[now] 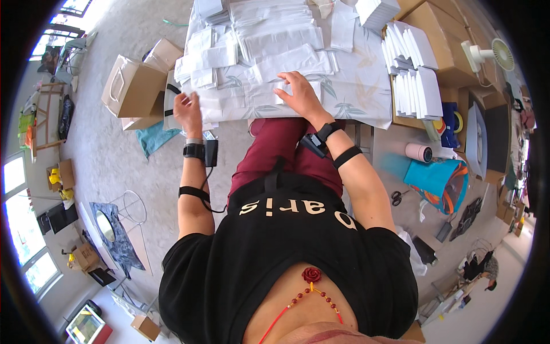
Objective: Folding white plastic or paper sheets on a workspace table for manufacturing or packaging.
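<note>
My right hand (302, 100) is over the near part of the table, its thumb and fingers apart and curved. Beneath and beside it lies a small flat white piece (315, 90); whether the fingertips touch it I cannot tell. At the table's left edge is my left hand (188, 113), fingers bent and fingertips smeared, so its grip does not show. Beyond both hands, flat white sleeves or bags (275, 35) lie in overlapping piles, with a smaller white stack (213, 56) nearer the left hand. The tabletop carries a pale leaf-patterned cloth (358, 94).
On the right stand rows of folded white packets (417, 94) beside a large cardboard box (438, 43) and a small fan (503, 54). Brown cartons (129, 86) sit left of the table. A pink bottle (417, 152), a turquoise bag (432, 180) and scissors (396, 198) are at lower right.
</note>
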`<state>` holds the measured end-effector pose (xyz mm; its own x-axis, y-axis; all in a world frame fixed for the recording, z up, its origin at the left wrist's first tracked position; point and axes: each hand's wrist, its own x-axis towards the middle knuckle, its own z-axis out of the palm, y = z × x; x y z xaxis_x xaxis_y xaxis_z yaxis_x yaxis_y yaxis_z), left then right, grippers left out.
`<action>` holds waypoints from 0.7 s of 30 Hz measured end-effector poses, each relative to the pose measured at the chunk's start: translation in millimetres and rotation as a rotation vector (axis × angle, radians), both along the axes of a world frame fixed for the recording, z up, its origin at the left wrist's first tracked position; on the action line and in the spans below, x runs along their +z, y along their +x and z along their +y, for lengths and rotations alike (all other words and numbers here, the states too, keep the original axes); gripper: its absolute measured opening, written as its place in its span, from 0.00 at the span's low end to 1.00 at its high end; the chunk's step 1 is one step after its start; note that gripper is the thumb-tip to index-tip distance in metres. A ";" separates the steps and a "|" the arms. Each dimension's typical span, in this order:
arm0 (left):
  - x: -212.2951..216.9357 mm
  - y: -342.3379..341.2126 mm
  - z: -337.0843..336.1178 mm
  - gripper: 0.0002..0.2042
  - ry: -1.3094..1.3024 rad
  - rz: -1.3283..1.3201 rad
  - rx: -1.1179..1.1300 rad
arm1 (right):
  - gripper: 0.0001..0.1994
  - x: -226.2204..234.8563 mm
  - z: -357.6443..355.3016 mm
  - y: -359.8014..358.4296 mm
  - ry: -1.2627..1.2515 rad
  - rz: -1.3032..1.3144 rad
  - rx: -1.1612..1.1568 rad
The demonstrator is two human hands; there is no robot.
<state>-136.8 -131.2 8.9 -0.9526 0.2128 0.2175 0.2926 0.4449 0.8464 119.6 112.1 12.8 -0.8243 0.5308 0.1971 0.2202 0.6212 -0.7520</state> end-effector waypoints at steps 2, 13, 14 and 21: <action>40.6 39.9 27.1 0.14 0.105 0.012 -0.117 | 0.31 35.6 -12.0 -15.5 -0.354 0.026 0.017; 60.7 151.1 111.7 0.35 0.122 0.350 -0.425 | 0.14 76.2 3.0 -21.8 -0.431 0.251 -0.248; 47.9 151.6 107.0 0.39 0.057 0.349 -0.396 | 0.15 77.2 9.8 -15.0 -0.425 0.280 -0.265; -29.5 141.6 88.2 0.37 -0.192 0.208 -0.432 | 0.11 78.3 55.0 53.1 -0.589 0.293 -0.288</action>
<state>4.8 -43.0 -20.6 -0.7100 0.6316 0.3114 0.6372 0.3880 0.6659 172.7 167.1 91.1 -0.5924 0.8056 0.0021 0.0525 0.0412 -0.9978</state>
